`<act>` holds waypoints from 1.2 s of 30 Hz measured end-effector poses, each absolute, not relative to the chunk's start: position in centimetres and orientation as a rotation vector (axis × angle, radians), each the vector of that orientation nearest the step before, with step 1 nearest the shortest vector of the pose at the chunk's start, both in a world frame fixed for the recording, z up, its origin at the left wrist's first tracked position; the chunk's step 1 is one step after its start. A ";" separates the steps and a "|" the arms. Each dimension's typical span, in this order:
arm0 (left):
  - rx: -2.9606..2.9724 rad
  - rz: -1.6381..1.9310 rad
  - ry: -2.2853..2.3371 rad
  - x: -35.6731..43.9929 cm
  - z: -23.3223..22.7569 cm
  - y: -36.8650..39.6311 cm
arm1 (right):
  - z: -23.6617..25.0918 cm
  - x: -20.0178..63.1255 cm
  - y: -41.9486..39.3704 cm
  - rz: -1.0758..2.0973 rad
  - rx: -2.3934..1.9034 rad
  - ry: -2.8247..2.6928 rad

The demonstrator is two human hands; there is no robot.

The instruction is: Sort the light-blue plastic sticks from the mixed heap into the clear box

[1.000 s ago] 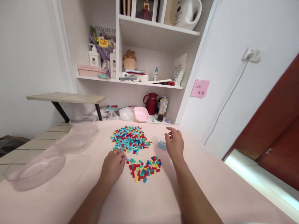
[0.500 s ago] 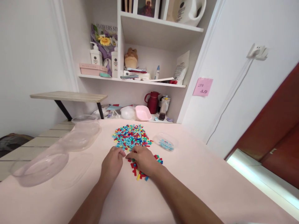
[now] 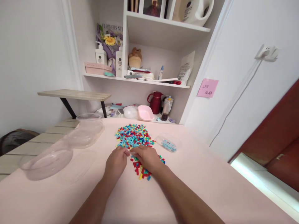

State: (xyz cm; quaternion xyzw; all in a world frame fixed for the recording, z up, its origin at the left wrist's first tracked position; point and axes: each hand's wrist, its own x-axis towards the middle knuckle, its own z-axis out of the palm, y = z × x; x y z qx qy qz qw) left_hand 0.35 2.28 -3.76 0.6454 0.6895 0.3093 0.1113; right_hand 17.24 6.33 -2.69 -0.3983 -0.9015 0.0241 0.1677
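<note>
A large heap of small coloured plastic bricks (image 3: 134, 136) lies on the pink tabletop. Just on its near side is my left hand (image 3: 116, 161), its fingers curled and the thumb pressed in. My right hand (image 3: 147, 158) is beside it, arched over a smaller group of loose bricks (image 3: 140, 171), mostly red with some yellow, blue and green. Its fingertips are drawn together and point at my left thumb, with a small gap between the hands. Whatever either hand pinches is too small or hidden to make out.
To the right of the heap, a clear plastic container (image 3: 168, 143) holds light-blue bricks. Several clear containers, including an oval one (image 3: 49, 163), stand along the left side. A pink tray (image 3: 145, 113), a red jug (image 3: 155, 102) and a bottle (image 3: 166, 109) stand at the back.
The whole view has shifted, so the scene sits slightly further right. Both hands stay close together at the near side of the heap, their fingers still curled.
</note>
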 end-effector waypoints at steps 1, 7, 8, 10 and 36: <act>1.893 0.911 2.026 0.3 -3.8 2.3 | -2.7 17.1 6.3 0.067 -1.156 -2.567; 1.875 0.917 2.024 0.3 -3.9 2.2 | -3.0 17.2 6.5 0.138 -1.161 -2.560; 1.875 0.917 2.025 0.3 -3.8 2.3 | -3.0 17.3 6.6 0.165 -1.138 -2.560; 1.874 0.916 2.027 0.4 -3.8 2.3 | -3.0 17.5 6.7 0.210 -1.097 -2.557; 1.932 0.909 2.009 0.2 -3.9 2.5 | -1.3 24.5 9.8 0.190 -1.116 -1.567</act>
